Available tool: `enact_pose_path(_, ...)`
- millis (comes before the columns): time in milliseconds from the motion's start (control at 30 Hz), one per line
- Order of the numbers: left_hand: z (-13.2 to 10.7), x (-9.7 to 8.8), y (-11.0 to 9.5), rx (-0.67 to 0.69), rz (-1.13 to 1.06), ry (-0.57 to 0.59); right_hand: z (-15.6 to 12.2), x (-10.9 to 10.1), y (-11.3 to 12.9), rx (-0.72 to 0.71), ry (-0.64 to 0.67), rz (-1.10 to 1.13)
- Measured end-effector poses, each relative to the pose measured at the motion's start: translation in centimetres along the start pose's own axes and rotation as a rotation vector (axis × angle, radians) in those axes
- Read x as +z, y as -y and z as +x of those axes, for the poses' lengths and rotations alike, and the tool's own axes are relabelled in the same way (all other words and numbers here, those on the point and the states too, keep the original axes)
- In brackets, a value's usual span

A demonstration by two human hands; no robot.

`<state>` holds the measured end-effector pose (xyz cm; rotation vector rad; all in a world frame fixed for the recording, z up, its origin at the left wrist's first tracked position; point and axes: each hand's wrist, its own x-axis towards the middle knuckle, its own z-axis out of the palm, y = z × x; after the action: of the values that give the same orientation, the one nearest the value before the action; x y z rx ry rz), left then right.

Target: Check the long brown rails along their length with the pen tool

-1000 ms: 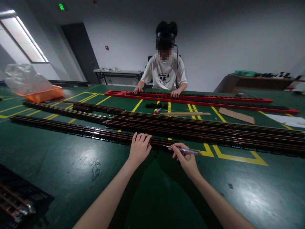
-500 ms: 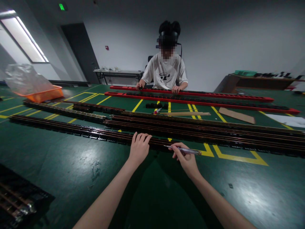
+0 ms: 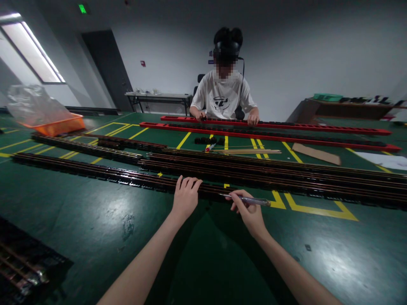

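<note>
A long black strip with copper-coloured rails (image 3: 104, 173) runs across the green table in front of me. My left hand (image 3: 187, 195) lies on this strip, its fingers extended over the top and slightly apart. To the right, my right hand (image 3: 246, 208) is closed around a slim screwdriver with a translucent handle (image 3: 258, 201). Its thin metal tip points left, at the strip's right end; whether it touches cannot be made out. More black strips with copper-coloured rails (image 3: 286, 176) lie side by side just behind, reaching to the right edge of view.
Across the table (image 3: 95, 254), a co-worker (image 3: 222, 97) handles a red tray (image 3: 365, 128); another red tray (image 3: 384, 146) lies nearer. Thin wooden sticks (image 3: 248, 151), cardboard (image 3: 316, 153) and an orange basket (image 3: 60, 125) with a plastic bag are around. More strips (image 3: 25, 258) lie at lower left.
The screwdriver and my right hand have shifted very slightly right. My left hand stays in place. The co-worker's far red tray has slid to the right, along with their hands.
</note>
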<state>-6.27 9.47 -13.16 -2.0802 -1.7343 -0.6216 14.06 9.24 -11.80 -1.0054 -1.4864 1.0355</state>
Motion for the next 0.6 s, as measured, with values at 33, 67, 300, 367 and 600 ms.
enact_pose_path(33, 0.0, -0.01, 0.0, -0.001, 0.002, 0.002, -0.01, -0.01, 0.01, 0.0, 0.001, -0.001)
enact_pose_path(67, 0.01, -0.03, -0.01, -0.002, 0.004, 0.005, -0.02, -0.02, 0.01, -0.001, 0.003, -0.001)
enact_pose_path(300, -0.01, 0.02, 0.0, -0.001, 0.003, 0.0, -0.06, -0.09, -0.06, -0.002, 0.0, -0.014)
enact_pose_path(367, -0.04, 0.06, 0.03, 0.001, 0.003, -0.003, -0.07, -0.1, -0.03, -0.004, -0.004, -0.023)
enact_pose_path(600, -0.06, 0.09, 0.02, 0.0, -0.002, -0.001, -0.05, -0.03, -0.07, 0.036, 0.005, 0.026)
